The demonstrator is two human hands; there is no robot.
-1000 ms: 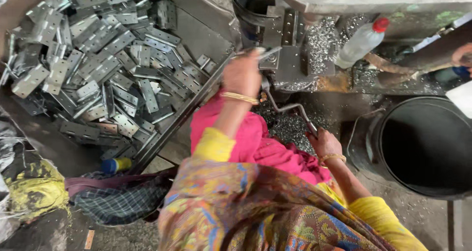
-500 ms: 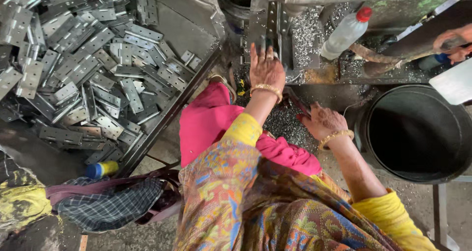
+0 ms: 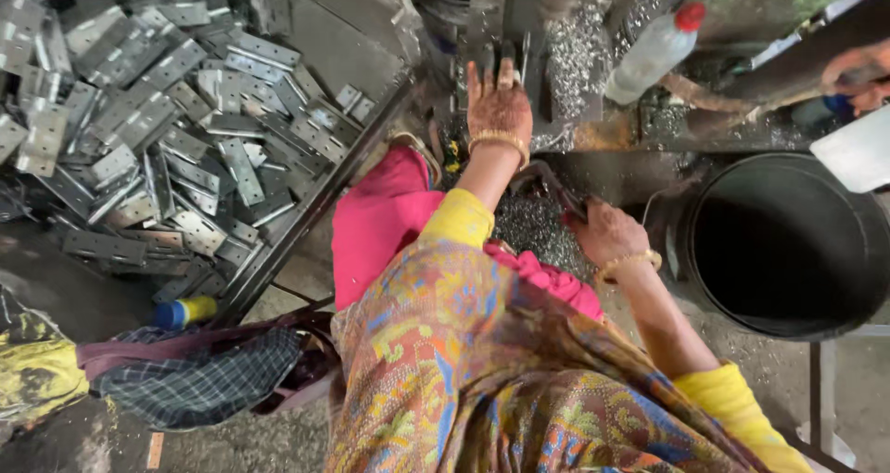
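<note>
Two hands (image 3: 499,111), one bottle (image 3: 652,54), one bucket (image 3: 788,241)

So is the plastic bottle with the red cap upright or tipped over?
Tipped: the bottle lies slanted on the machine bed among metal shavings, with its red cap on.

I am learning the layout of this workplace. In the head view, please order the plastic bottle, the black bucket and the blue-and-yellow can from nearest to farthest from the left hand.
From the left hand:
1. Plastic bottle, to its right.
2. Black bucket, lower right.
3. Blue-and-yellow can, lower left, on the floor.
</note>
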